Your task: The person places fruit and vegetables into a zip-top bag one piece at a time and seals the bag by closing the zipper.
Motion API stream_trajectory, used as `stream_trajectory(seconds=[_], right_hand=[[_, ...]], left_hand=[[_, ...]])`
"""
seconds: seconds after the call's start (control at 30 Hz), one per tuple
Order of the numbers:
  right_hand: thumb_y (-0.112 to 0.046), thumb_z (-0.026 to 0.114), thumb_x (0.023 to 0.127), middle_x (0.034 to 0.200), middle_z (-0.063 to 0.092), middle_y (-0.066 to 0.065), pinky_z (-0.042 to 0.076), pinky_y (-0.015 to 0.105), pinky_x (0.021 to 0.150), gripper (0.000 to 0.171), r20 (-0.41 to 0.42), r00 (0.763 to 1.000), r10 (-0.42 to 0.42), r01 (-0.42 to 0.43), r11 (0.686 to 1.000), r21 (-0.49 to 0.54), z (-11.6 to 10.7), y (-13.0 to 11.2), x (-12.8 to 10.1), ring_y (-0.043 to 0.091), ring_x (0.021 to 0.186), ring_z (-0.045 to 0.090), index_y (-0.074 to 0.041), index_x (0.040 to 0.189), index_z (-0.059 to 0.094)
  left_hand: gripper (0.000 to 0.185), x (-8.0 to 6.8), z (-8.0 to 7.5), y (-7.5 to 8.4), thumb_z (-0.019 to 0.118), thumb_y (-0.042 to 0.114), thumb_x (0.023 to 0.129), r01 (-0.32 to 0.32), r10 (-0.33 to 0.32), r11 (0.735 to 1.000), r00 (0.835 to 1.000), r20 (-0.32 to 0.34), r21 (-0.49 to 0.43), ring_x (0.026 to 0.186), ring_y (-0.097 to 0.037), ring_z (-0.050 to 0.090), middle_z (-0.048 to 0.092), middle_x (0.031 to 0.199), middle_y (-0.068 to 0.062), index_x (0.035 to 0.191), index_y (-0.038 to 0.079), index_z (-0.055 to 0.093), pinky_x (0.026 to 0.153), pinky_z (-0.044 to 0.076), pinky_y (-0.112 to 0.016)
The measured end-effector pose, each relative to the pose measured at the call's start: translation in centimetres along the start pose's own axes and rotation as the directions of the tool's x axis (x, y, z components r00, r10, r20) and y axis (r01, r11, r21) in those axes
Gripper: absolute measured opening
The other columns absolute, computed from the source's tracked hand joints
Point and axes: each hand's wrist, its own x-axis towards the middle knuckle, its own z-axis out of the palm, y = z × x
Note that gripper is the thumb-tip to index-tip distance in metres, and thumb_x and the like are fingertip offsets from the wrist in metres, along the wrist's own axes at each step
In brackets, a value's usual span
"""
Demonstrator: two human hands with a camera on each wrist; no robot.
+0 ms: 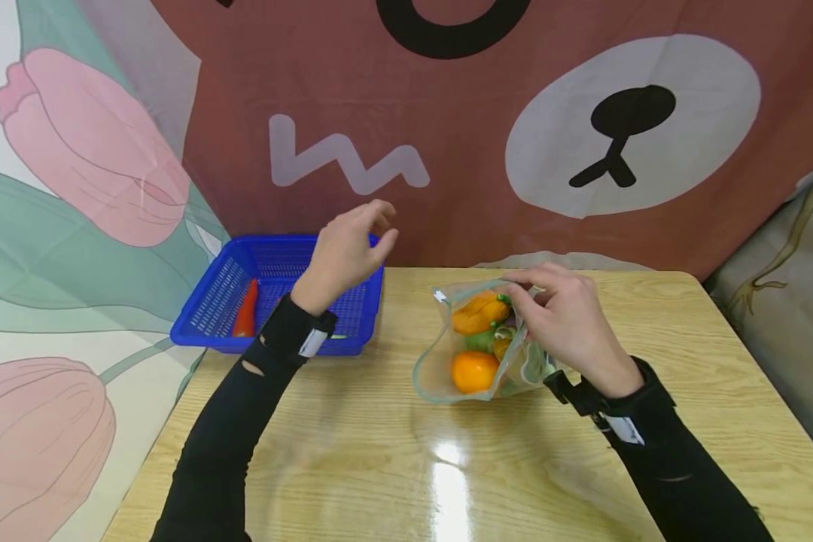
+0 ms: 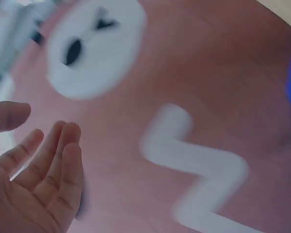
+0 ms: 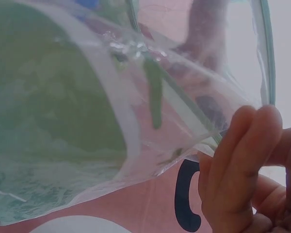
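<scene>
A clear zip bag (image 1: pixel 440 369) with a pale green edge stands on the table, its mouth spread. Through the mouth I see an orange fruit (image 1: pixel 474 372), an orange-yellow pepper-like vegetable (image 1: pixel 477 313) and some green pieces. My right hand (image 1: pixel 572 320) pinches the bag's upper rim at its right; in the right wrist view the fingers (image 3: pixel 240 160) hold the plastic edge. My left hand (image 1: pixel 345 252) is raised over the right side of a blue basket (image 1: pixel 206 301), holding nothing, fingers loosely bent. A red-orange carrot (image 1: pixel 246 310) lies inside the basket, partly hidden by nothing but the basket's depth.
The wooden table (image 1: pixel 352 459) runs up to a brown cloth backdrop (image 1: pixel 461 150) with a bear print. A flower-patterned cloth (image 1: pixel 74 301) hangs on the left. My left forearm covers part of the basket's contents.
</scene>
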Motion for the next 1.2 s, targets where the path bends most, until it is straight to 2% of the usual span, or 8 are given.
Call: stream_trajectory(seconds=[0.1,0.27,0.47,0.73,0.8,0.9,1.1,1.2], right_hand=[[-0.014,0.062,0.092,0.096,0.059,0.006,0.044,0.025,0.039,0.019,0.007,1.0,0.01,-0.01,1.0,0.004,0.0,-0.1,0.0,0.01,0.04,0.053,-0.006,0.107,0.071],[-0.013,0.062,0.092,0.098,0.06,0.007,0.044,0.025,0.039,0.019,0.018,0.999,0.031,-0.031,0.999,0.008,0.1,-0.1,0.0,0.009,0.04,0.053,-0.006,0.107,0.07],[-0.015,0.061,0.093,0.098,0.06,0.005,0.044,0.025,0.039,0.019,0.013,0.999,0.031,-0.032,0.999,0.01,0.1,0.0,0.2,0.01,0.041,0.054,-0.006,0.107,0.071],[-0.013,0.061,0.093,0.098,0.059,0.005,0.045,0.026,0.039,0.019,0.006,1.0,0.027,-0.027,0.999,-0.018,-0.3,0.1,0.3,0.012,0.04,0.054,-0.008,0.108,0.07],[-0.014,0.061,0.093,0.098,0.06,0.004,0.044,0.026,0.039,0.019,0.002,0.999,0.032,-0.032,0.999,-0.019,-0.3,0.1,0.2,0.012,0.039,0.053,-0.008,0.107,0.071],[-0.015,0.06,0.093,0.098,0.06,0.003,0.043,0.026,0.038,0.019,0.003,0.999,0.042,-0.042,0.999,-0.015,-0.3,0.1,0.2,0.013,0.039,0.053,-0.008,0.108,0.071],[-0.017,0.06,0.093,0.098,0.06,0.003,0.043,0.026,0.037,0.021,0.004,0.999,0.043,-0.043,0.999,-0.013,-0.3,0.2,0.1,0.012,0.039,0.054,-0.008,0.109,0.07],[-0.017,0.06,0.093,0.098,0.06,0.004,0.044,0.025,0.038,0.021,0.005,0.999,0.034,-0.034,0.999,-0.019,-0.2,0.2,0.1,0.01,0.039,0.053,-0.007,0.109,0.07]], left_hand=[[0.024,0.0,0.4,-3.4,0.059,0.024,0.092,0.13,-0.13,0.991,0.991,-0.015,0.023,0.08,-0.02,0.061,0.065,0.093,-0.004,0.112,0.01,0.059,0.058,0.047,-0.036],[0.024,-0.5,0.8,-8.3,0.058,0.024,0.092,0.256,-0.256,0.965,0.967,-0.002,0.05,0.076,-0.023,0.059,0.065,0.093,-0.006,0.111,0.01,0.059,0.06,0.047,-0.042],[0.023,-1.5,1.0,-13.5,0.055,0.024,0.093,0.401,-0.403,0.914,0.915,0.022,0.056,0.075,-0.029,0.058,0.064,0.093,-0.011,0.11,0.009,0.059,0.064,0.044,-0.045],[0.024,-2.9,2.4,-17.4,0.05,0.022,0.091,0.52,-0.524,0.847,0.852,0.002,0.112,0.08,-0.038,0.059,0.063,0.09,-0.017,0.104,0.006,0.061,0.068,0.045,-0.053],[0.022,-3.3,2.3,-18.1,0.05,0.021,0.089,0.551,-0.559,0.821,0.829,0.016,0.145,0.081,-0.039,0.058,0.062,0.09,-0.018,0.098,0.004,0.06,0.068,0.045,-0.055],[0.025,-4.1,2.0,-18.9,0.05,0.021,0.087,0.604,-0.63,0.77,0.771,0.094,0.205,0.091,-0.046,0.055,0.057,0.099,-0.026,0.1,0.0,0.056,0.072,0.043,-0.059],[0.063,-5.6,1.7,-20.1,0.052,0.027,0.087,0.724,-0.767,0.64,0.584,0.265,0.256,0.118,-0.062,0.029,0.027,0.133,-0.042,0.139,-0.003,0.033,0.088,0.032,-0.069],[0.069,-6.3,1.6,-20.6,0.05,0.028,0.088,0.758,-0.806,0.586,0.511,0.297,0.285,0.12,-0.062,0.029,0.024,0.136,-0.043,0.144,-0.003,0.025,0.09,0.033,-0.068]])
